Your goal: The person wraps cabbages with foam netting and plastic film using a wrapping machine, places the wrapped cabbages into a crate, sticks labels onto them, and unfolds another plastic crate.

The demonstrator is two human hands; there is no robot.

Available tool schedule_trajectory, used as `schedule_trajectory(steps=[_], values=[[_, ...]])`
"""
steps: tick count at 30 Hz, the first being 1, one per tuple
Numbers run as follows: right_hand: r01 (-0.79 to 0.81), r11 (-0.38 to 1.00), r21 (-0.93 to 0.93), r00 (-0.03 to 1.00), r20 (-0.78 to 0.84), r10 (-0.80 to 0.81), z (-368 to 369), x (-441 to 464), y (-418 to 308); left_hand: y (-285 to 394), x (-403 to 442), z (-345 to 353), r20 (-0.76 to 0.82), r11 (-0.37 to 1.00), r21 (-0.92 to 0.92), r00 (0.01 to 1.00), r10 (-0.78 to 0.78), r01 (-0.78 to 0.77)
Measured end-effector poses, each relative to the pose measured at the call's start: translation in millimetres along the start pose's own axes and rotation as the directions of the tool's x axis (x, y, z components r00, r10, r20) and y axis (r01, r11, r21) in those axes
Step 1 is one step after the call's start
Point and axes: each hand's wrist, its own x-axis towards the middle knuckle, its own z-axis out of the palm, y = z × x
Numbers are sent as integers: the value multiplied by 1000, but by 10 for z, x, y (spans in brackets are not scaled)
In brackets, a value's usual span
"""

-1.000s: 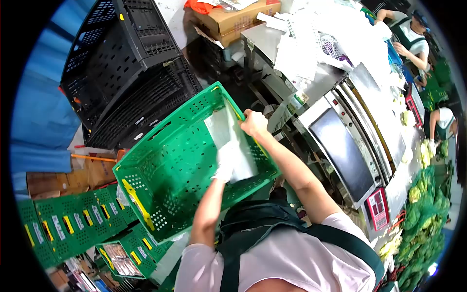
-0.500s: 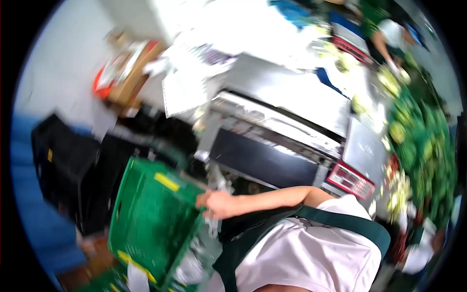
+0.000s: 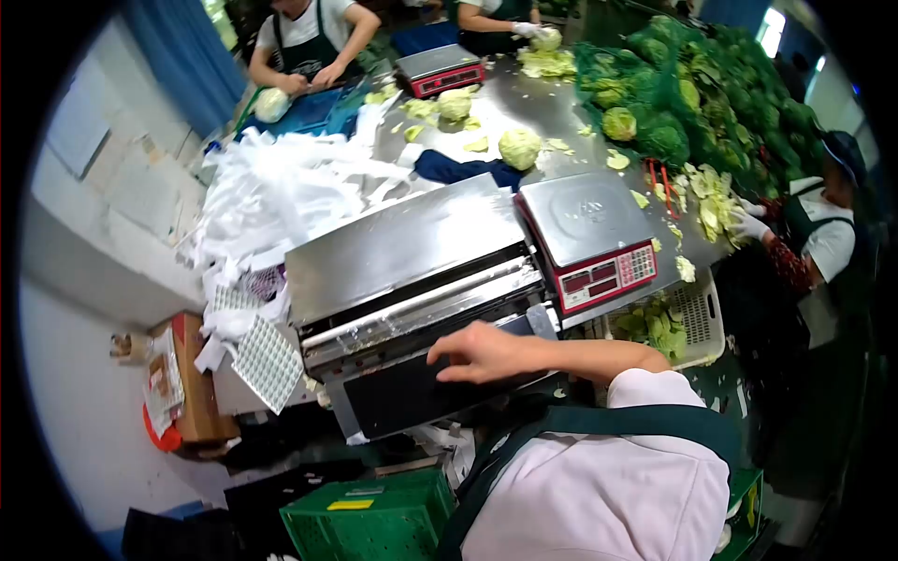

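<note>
My right hand [image 3: 479,353] hovers over, or rests lightly on, the black front plate [image 3: 398,400] of a steel film-wrapping machine; contact is hard to tell. Its fingers are loosely bent and apart, holding nothing. The machine's flat metal top [image 3: 412,234] and a pale roller [image 3: 421,304] lie just beyond the hand. To the right stands a red digital scale [image 3: 608,282] with a bare steel pan. Below the machine, by my body, is a green plastic crate [image 3: 374,519]. My left hand is out of view.
Green mesh bags of cabbages [image 3: 692,93] fill the far right. Peeled cabbages [image 3: 519,148] and loose leaves lie on the steel table. White foam wrapping [image 3: 281,187] is heaped at left. A co-worker with gloved hands [image 3: 746,222] works at right; others work behind.
My right hand has let go of the green crate and moved up to the wrapping machine. The crate now sits lower in view. My view has swung right and steadied.
</note>
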Motion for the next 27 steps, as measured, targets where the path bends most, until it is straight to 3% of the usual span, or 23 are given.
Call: schedule_trajectory(steps=[2,3,5,7,9,11,12,13,14,15,16,17,21,23,25,27], values=[[-19,1000,15,984,-175,21,-349,-95,121,1050,246,316,200,989,-18,969,145,-144],[-107,993,40,966,-230,113,-563,-156,173,1407,325,433,264,978,-43,942,207,-203],[-93,994,62,904,-412,110,-954,-258,586,1756,398,706,252,959,-136,928,275,-247],[-232,963,135,812,-519,269,-1358,-432,916,2146,445,856,277,960,-183,926,255,-210],[-314,936,157,729,-592,344,-1703,-532,1354,2614,418,928,352,963,-240,935,-31,122],[-371,914,166,668,-635,387,-2097,-528,1811,2908,374,1064,357,989,-128,934,-26,76],[-376,900,219,629,-653,421,-2296,-493,2183,2971,329,1187,338,990,-135,939,71,-26],[-286,863,417,627,-600,497,-2512,-463,2275,3217,287,1252,370,993,-116,926,75,-34],[-313,845,434,577,-620,532,-2727,-380,2428,3469,235,1323,408,990,-138,912,34,25],[-332,827,454,530,-636,562,-2936,-250,2629,3237,124,1622,403,992,-124,915,33,19],[-376,856,356,499,-701,510,-3145,-94,2896,2984,30,1879,499,912,-338,866,-36,233],[-420,871,256,474,-756,451,-3317,69,3156,3465,62,1800,583,964,-162,809,-78,210],[-460,775,433,365,-703,610,-3579,775,4019,4134,72,1929,626,984,-130,780,-15,123],[-540,700,467,368,-618,695,-3435,1119,4239,4326,113,1959,672,959,-198,741,-19,203],[-593,666,453,214,-709,672,-3289,1255,4267,4488,146,1934,708,932,-214,704,-60,294],[-468,630,620,204,-618,759,-3339,1214,4233,4484,187,1941,723,927,-225,690,-47,299]])
